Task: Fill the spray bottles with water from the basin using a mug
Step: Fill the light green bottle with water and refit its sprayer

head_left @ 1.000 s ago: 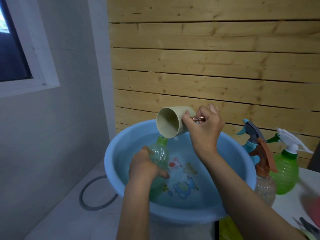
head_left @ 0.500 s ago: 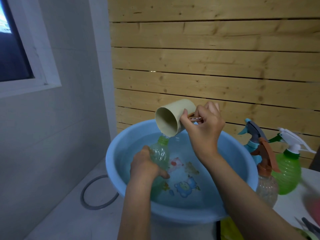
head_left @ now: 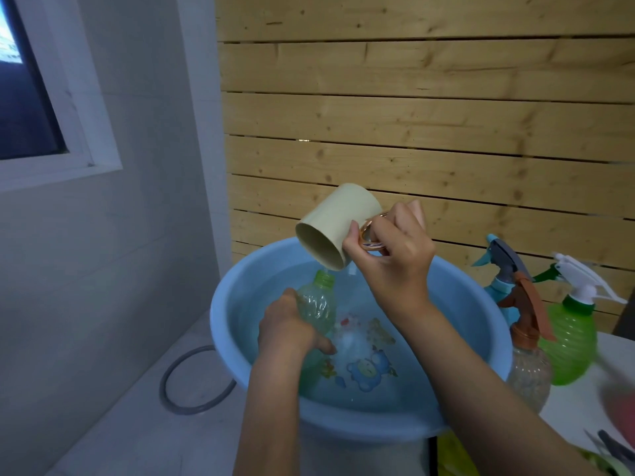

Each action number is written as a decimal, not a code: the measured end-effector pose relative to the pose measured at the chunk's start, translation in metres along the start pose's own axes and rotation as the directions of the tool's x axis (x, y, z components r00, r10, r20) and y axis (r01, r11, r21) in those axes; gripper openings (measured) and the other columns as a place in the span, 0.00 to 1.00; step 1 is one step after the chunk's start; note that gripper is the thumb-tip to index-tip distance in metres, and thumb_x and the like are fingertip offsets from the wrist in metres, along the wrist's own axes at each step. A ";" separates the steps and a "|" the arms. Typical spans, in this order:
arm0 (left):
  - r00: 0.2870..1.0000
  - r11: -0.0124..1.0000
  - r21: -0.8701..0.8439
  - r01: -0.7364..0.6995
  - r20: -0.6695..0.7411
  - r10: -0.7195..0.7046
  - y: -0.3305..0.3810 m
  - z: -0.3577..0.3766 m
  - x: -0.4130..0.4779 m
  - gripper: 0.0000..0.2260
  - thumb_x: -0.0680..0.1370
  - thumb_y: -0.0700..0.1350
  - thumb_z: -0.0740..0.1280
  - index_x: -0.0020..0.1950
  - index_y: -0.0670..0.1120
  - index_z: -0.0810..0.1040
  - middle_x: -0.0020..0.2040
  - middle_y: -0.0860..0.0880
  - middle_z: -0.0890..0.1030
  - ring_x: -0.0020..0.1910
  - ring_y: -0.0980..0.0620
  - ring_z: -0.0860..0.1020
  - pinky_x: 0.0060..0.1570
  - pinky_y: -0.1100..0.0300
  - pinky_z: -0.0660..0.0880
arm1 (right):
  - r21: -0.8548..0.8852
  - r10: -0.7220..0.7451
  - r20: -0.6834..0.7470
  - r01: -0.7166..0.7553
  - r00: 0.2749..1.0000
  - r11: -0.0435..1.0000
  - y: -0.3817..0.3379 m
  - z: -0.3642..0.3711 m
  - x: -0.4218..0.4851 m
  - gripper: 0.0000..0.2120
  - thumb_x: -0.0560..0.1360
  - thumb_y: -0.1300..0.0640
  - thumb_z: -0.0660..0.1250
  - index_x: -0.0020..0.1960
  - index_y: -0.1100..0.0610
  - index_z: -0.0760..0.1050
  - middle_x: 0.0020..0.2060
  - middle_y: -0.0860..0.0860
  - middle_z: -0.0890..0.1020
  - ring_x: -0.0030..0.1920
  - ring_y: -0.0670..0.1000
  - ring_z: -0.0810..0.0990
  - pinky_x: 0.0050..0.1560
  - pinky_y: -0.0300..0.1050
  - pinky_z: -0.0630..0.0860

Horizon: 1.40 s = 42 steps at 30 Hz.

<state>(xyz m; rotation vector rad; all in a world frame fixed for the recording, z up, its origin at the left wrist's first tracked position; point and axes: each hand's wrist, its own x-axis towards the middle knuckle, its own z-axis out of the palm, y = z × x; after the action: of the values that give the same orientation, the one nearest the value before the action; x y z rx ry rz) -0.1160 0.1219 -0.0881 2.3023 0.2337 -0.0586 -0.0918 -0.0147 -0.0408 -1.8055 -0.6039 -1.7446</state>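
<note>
The uncapped green ribbed plastic bottle (head_left: 316, 305) stands in the round blue plastic basin (head_left: 220, 324) toward nine o'clock, your left hand (head_left: 288, 329) wrapped round its body. Your right hand (head_left: 391, 259) grips the beige cylindrical mug (head_left: 335, 223) by its handle, tipping it over the neck. This fill looks midway. Three trigger-topped spray bottles (head_left: 570, 341) crowd the rim at three o'clock; open room lies at nine.

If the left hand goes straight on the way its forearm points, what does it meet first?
Likely the far inner wall of the basin, as the left hand sits low inside it holding the bottle; depth is unclear.
</note>
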 end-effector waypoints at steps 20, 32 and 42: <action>1.000 1.000 -0.016 -0.005 -0.007 0.005 0.001 -0.001 -0.004 0.37 0.57 0.42 0.82 0.62 0.44 0.69 0.60 0.46 0.74 0.60 0.44 0.74 0.58 0.54 0.73 | -0.426 0.329 0.544 -0.084 0.772 0.901 0.035 0.011 -0.030 0.26 0.60 0.76 0.63 0.28 0.56 0.48 0.30 0.51 0.59 0.39 0.54 0.62 0.36 0.46 0.57; 1.000 1.000 -0.023 -0.011 0.002 0.011 0.002 -0.001 -0.006 0.38 0.58 0.42 0.82 0.64 0.44 0.68 0.62 0.46 0.73 0.62 0.44 0.73 0.58 0.55 0.72 | -0.546 0.656 0.643 -0.365 0.395 0.754 0.045 0.012 -0.042 0.19 0.67 0.63 0.68 0.28 0.58 0.58 0.27 0.52 0.61 0.30 0.52 0.63 0.25 0.40 0.57; 1.000 0.999 -0.051 -0.004 -0.018 0.003 -0.002 0.000 -0.003 0.33 0.58 0.41 0.82 0.57 0.46 0.69 0.60 0.47 0.75 0.60 0.45 0.74 0.56 0.56 0.73 | -0.363 0.954 0.270 -0.931 -0.129 -0.023 0.048 -0.004 -0.026 0.15 0.65 0.64 0.70 0.28 0.60 0.64 0.26 0.51 0.66 0.27 0.50 0.63 0.25 0.37 0.63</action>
<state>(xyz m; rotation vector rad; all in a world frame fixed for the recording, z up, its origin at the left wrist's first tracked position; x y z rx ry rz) -0.1191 0.1226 -0.0889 2.2532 0.2383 -0.0297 -0.0641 -0.0521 -0.0702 -1.7803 0.6645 -0.1894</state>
